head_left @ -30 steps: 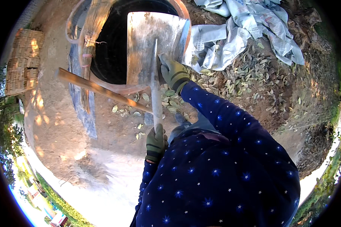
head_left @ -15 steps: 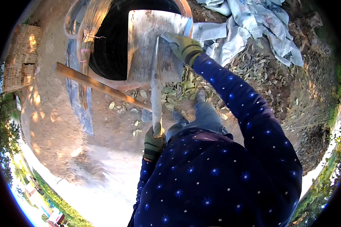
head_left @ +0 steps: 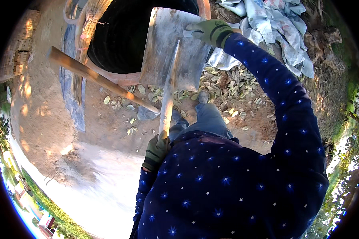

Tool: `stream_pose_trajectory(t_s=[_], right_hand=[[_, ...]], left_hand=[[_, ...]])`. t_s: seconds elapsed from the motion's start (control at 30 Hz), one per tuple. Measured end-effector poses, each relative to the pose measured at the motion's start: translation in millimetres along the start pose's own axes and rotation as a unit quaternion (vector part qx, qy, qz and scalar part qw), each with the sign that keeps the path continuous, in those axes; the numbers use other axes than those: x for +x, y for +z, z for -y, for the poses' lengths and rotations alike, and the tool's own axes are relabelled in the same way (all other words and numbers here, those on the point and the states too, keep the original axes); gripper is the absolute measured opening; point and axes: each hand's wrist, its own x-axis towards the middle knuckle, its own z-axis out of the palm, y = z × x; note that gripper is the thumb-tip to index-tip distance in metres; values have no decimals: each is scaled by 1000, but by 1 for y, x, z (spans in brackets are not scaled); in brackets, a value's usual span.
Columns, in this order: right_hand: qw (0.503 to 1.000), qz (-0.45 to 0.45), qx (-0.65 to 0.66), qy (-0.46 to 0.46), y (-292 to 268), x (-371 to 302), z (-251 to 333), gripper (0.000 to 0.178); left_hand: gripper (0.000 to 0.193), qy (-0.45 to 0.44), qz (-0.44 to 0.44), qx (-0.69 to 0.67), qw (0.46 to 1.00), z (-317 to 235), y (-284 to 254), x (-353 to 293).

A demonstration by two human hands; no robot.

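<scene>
My left hand [head_left: 157, 151], in a green striped glove, is closed round the wooden handle of a shovel [head_left: 157, 59]. The wide, worn metal blade is raised in front of me and overlaps the right side of a clay-rimmed vat [head_left: 125, 79]. My right hand [head_left: 211, 32], gloved alike, is at the blade's upper right. It grips what looks like a small scraper [head_left: 187, 34]; a pale flat end shows against the metal and a bit of wood sticks out behind the glove. Most of that tool is hidden by my fingers.
A wooden-handled tool [head_left: 95, 77] slants across, its lower end near a grey metal piece by my feet. A straw broom [head_left: 83, 42] leans at the vat's left. Pale crumpled sacks [head_left: 263, 32] lie far right. Dry leaves [head_left: 223, 81] cover the soil; stacked bricks [head_left: 20, 47] stand far left.
The shovel blade has tilted and shifted a little right. My right hand has moved right and slightly up along the blade with the scraper. My left hand keeps its grip.
</scene>
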Motion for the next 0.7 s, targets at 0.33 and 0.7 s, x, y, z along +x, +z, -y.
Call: stream_pose_trajectory(t_s=[0.33,0.7], right_hand=[[996,-78,36,1,22,-6,-5,40],[991,21,-126,-24,0,3,34,37]], left_hand=[[48,70,-2,95,993,27,-3,11],[54,-69,-24,21,997,4,-4,3]])
